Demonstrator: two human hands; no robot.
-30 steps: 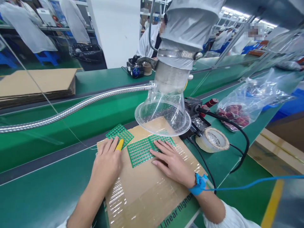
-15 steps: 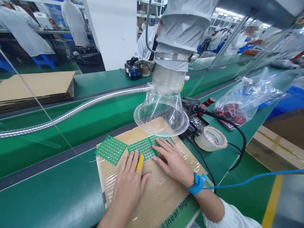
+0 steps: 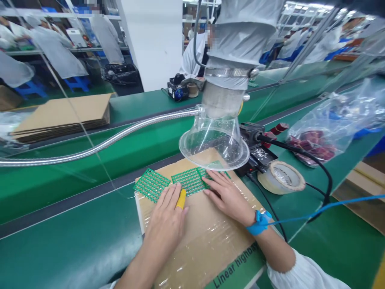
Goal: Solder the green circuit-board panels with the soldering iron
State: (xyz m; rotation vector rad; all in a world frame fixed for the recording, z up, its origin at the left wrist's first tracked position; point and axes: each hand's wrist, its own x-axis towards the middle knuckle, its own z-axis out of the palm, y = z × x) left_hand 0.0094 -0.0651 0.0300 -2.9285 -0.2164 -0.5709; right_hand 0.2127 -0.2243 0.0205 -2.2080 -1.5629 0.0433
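Observation:
Three green circuit board panels lie side by side on a tape-covered cardboard sheet: a tilted left panel [image 3: 151,184], a middle panel [image 3: 188,180] and a right panel [image 3: 204,175] partly under my fingers. My left hand [image 3: 169,212] rests flat with fingers stretched out, its tips at the lower left edge of the middle panel; one finger wears a yellow finger cot [image 3: 181,199]. Fingers spread, my right hand [image 3: 227,196] lies over the right panel. A blue wrist strap [image 3: 259,223] circles my right wrist. The cardboard sheet [image 3: 198,233] sits beneath both hands.
A clear fume extraction hood [image 3: 214,150] hangs just above the panels, with a metal flexible hose [image 3: 144,120] leading left. To the right stand a tape roll [image 3: 281,178], a black device [image 3: 252,132] with cables, and a plastic bag [image 3: 319,140] of dark red parts.
The view has shifted, so the scene sits further right. My left thumb has drawn in toward its fingers. My right hand stays over the right panel.

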